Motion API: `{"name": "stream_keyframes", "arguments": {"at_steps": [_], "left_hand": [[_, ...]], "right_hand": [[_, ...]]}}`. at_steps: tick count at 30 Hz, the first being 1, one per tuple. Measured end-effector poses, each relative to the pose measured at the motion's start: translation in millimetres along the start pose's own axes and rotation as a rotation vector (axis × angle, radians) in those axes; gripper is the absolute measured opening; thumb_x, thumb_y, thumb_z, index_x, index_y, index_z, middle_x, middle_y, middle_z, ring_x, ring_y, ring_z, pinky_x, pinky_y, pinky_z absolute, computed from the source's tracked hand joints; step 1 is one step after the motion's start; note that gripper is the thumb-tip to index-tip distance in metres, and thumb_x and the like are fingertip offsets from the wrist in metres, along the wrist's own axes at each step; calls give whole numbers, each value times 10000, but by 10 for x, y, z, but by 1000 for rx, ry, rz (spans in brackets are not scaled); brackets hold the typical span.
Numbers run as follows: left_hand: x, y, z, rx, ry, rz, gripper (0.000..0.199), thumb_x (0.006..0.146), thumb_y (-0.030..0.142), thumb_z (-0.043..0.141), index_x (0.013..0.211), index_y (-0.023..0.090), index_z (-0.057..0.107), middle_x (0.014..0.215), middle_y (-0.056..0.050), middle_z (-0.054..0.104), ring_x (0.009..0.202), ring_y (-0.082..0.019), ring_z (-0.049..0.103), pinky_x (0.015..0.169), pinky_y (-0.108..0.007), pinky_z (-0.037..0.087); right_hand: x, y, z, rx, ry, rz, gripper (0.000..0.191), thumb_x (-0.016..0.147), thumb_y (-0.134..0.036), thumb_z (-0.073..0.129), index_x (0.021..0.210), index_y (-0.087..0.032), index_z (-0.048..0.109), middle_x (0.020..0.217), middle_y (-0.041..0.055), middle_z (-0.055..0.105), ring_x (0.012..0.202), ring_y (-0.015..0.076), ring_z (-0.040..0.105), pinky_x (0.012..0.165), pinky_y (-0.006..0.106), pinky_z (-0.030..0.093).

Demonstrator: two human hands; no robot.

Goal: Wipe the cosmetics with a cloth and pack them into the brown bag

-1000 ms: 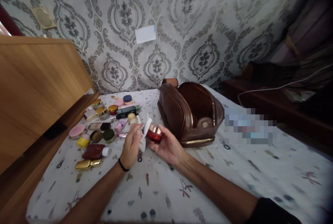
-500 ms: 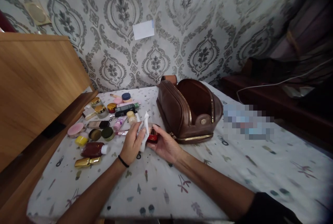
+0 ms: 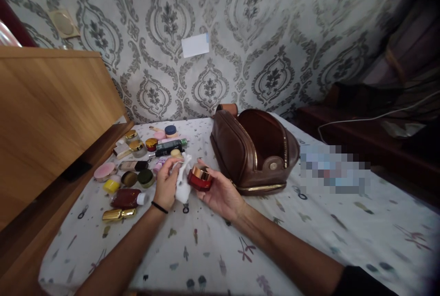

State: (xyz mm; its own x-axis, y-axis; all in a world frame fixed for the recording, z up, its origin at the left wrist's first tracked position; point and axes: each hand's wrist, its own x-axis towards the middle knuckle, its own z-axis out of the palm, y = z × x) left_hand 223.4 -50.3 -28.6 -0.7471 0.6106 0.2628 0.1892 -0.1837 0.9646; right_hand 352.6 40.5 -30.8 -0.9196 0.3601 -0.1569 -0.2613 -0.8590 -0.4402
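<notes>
My right hand (image 3: 223,195) is closed around a red cosmetic jar (image 3: 200,178) with a gold lid, tilted toward the left. A crumpled white tissue (image 3: 184,185) is gripped in my left hand (image 3: 167,186), just left of the jar. Whether the tissue touches the jar I cannot tell. To the right of both hands stands a brown leather toiletry bag (image 3: 230,154), its zipped top gaping over a dark interior. Left of my hands lie a bottle of dark red liquid (image 3: 125,198) with a white cap and a gold tube (image 3: 118,214).
Several cosmetics crowd the left of the cloth-covered table (image 3: 206,254), among them a dark green jar (image 3: 145,178), a pink round case (image 3: 105,171) and a black tube (image 3: 168,148). A wooden cabinet (image 3: 58,117) borders the left side. A pixelated patch covers something at right.
The tissue has come away from the front of the jar, and the jar now shows more fully in my right hand. The whole view has shifted slightly.
</notes>
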Motion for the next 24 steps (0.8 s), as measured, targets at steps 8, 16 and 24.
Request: {"name": "stream_keyframes", "arguments": {"at_steps": [8, 16, 24], "left_hand": [[126, -38, -11, -366, 207, -72, 425, 634, 532, 788, 805, 168, 654, 765, 21, 665, 678, -96, 588, 643, -200, 460], [-86, 16, 60, -90, -36, 69, 345, 872, 496, 596, 1018, 186, 634, 1013, -57, 665, 959, -197, 618, 882, -328, 479], [-214, 24, 25, 582, -418, 595, 563, 919, 467, 526, 1382, 181, 381, 1267, -153, 520, 1198, -293, 485, 1016, -448, 394]], "right_hand": [[30, 2, -42, 35, -17, 35, 134, 837, -248, 653, 935, -158, 656, 813, 33, 713, 674, 139, 632, 499, 216, 442], [56, -6, -38, 69, -3, 68, 159, 885, -280, 574, 882, -141, 651, 762, 54, 704, 662, 151, 626, 561, 243, 495], [21, -47, -35, 46, -32, 72, 287, 871, -443, 629, 923, -163, 660, 703, 12, 683, 590, 134, 591, 536, 241, 475]]}}
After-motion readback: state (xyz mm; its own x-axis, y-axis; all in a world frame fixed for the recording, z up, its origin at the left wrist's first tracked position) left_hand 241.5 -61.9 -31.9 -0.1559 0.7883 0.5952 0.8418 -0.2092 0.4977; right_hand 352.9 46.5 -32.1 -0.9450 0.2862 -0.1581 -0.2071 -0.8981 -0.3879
